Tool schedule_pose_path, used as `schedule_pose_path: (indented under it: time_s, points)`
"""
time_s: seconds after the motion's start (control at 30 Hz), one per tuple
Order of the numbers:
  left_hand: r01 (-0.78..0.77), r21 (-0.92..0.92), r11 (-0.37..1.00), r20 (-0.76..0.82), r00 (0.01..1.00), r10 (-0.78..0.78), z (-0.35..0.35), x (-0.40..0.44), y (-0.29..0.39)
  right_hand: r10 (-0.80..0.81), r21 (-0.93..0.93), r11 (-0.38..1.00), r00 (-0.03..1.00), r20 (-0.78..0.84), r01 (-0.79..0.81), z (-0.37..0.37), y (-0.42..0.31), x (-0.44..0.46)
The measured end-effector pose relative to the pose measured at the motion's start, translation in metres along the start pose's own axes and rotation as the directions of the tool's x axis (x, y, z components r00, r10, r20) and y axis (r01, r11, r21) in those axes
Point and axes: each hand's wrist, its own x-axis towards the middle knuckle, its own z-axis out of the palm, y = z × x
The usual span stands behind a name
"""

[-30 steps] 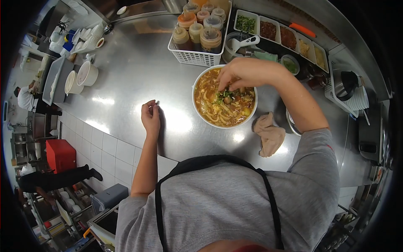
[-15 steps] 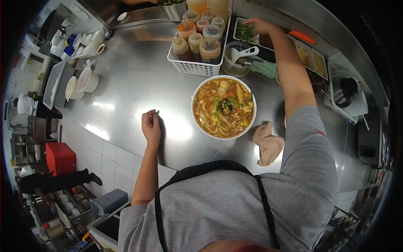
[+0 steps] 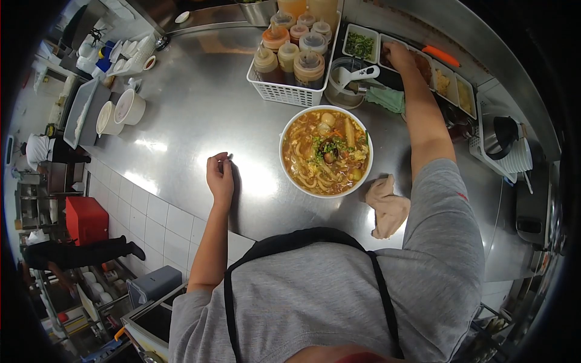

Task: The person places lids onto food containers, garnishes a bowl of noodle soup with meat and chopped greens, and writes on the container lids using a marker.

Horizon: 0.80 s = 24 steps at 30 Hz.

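Note:
A white bowl (image 3: 282, 158) of noodle soup stands on the steel counter, topped with chopped green onion, egg and round pale pieces. My right hand (image 3: 396, 55) reaches into a white tray of reddish-brown topping (image 3: 420, 65), fingers bent down and together; what they pinch is hidden. Left of it is a tray of chopped green onion (image 3: 359, 45). My left hand (image 3: 220, 179) rests at the counter's near edge, left of the bowl, its fingers curled in and nothing seen in them. A crumpled beige cloth (image 3: 387, 207) lies right of the bowl.
Behind the bowl stand a white basket (image 3: 284, 92) of squeeze bottles and a container (image 3: 344, 94) with a white-handled tool. A green cloth (image 3: 385, 98) lies beside it. Trays of yellow toppings (image 3: 445, 83) are farther right. White tubs (image 3: 129, 107) stand left. Another person (image 3: 72, 252) is at far left.
My right hand has moved right, from the green onion tray to the reddish-brown topping tray. My left hand stays nearly in place. The view has shifted slightly.

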Motion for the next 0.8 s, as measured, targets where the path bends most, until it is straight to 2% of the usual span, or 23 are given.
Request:
schedule_pose_path:
  time_s: [0.03, 0.07, 0.13, 0.17, 0.2, 0.27, 0.3, 0.33, 0.37, 0.4, 0.43, 0.5, 0.53, 0.6, 0.67, 0.73, 0.8]
  points:
    - [-0.001, 0.000, 1.000, -0.004, 1.000, 0.001, 0.000, -0.002, 0.000, -0.010, 0.021, 1.000, 1.000, -0.028, 0.010, 0.000, 0.003, 0.001]
    - [0.061, -0.120, 0.991, 0.011, 0.998, -0.060, 0.001, -0.006, 0.005, -0.013, 0.021, 1.000, 0.999, -0.031, 0.014, -0.001, 0.007, 0.001]
    - [0.158, -0.312, 0.937, 0.056, 0.987, -0.148, 0.006, -0.018, 0.022, 0.179, 0.364, 0.925, 0.970, -0.166, -0.108, -0.002, 0.015, -0.001]
    - [0.265, -0.380, 0.886, 0.149, 0.963, -0.224, 0.010, -0.025, 0.034, 0.178, 0.364, 0.925, 0.971, -0.160, -0.110, -0.004, 0.019, -0.004]
    - [0.371, -0.436, 0.820, 0.246, 0.926, -0.288, 0.015, -0.032, 0.047, 0.233, 0.522, 0.844, 0.961, -0.147, -0.125, -0.009, 0.024, -0.005]
    - [0.541, -0.368, 0.757, 0.492, 0.803, -0.335, 0.026, -0.045, 0.063, 0.335, 0.785, 0.604, 0.938, -0.094, -0.138, -0.018, 0.032, -0.008]
    - [0.621, -0.323, 0.714, 0.592, 0.721, -0.360, 0.033, -0.049, 0.074, 0.333, 0.866, 0.486, 0.941, -0.062, -0.115, -0.021, 0.034, -0.012]
    - [0.693, -0.270, 0.669, 0.682, 0.628, -0.376, 0.040, -0.053, 0.084, 0.333, 0.864, 0.489, 0.941, -0.060, -0.118, -0.023, 0.036, -0.015]
    - [0.694, -0.270, 0.667, 0.684, 0.626, -0.374, 0.047, -0.056, 0.089, 0.294, 0.943, 0.331, 0.954, -0.060, -0.042, -0.028, 0.034, -0.020]
    - [0.725, -0.237, 0.647, 0.723, 0.576, -0.380, 0.053, -0.057, 0.094, 0.255, 0.987, 0.157, 0.965, -0.068, 0.028, -0.035, 0.030, -0.027]
    - [0.753, -0.202, 0.626, 0.760, 0.524, -0.385, 0.057, -0.058, 0.096, 0.258, 0.987, 0.158, 0.964, -0.067, 0.027, -0.043, 0.027, -0.035]
    - [0.726, -0.220, 0.652, 0.742, 0.558, -0.371, 0.064, -0.058, 0.090, 0.085, 0.997, 0.020, 0.994, -0.076, 0.074, -0.081, -0.003, -0.066]
    - [0.698, -0.237, 0.676, 0.723, 0.592, -0.357, 0.067, -0.058, 0.088, 0.085, 0.997, 0.020, 0.993, -0.076, 0.075, -0.098, -0.020, -0.085]
    - [0.703, -0.261, 0.662, 0.716, 0.601, -0.355, 0.067, -0.059, 0.087, -0.158, 0.985, 0.164, 0.987, -0.029, 0.056, -0.129, -0.056, -0.127]
    - [0.709, -0.285, 0.645, 0.713, 0.606, -0.353, 0.070, -0.062, 0.084, -0.438, 0.978, 0.203, 0.898, 0.049, 0.046, -0.151, -0.091, -0.157]
    - [0.724, -0.325, 0.608, 0.707, 0.614, -0.353, 0.073, -0.063, 0.078, -0.644, 0.866, 0.347, 0.763, -0.060, 0.361, -0.148, -0.121, -0.171]
    - [0.728, -0.332, 0.600, 0.702, 0.616, -0.359, 0.072, -0.064, 0.082, -0.702, 0.747, 0.493, 0.712, 0.037, 0.447, -0.139, -0.144, -0.184]
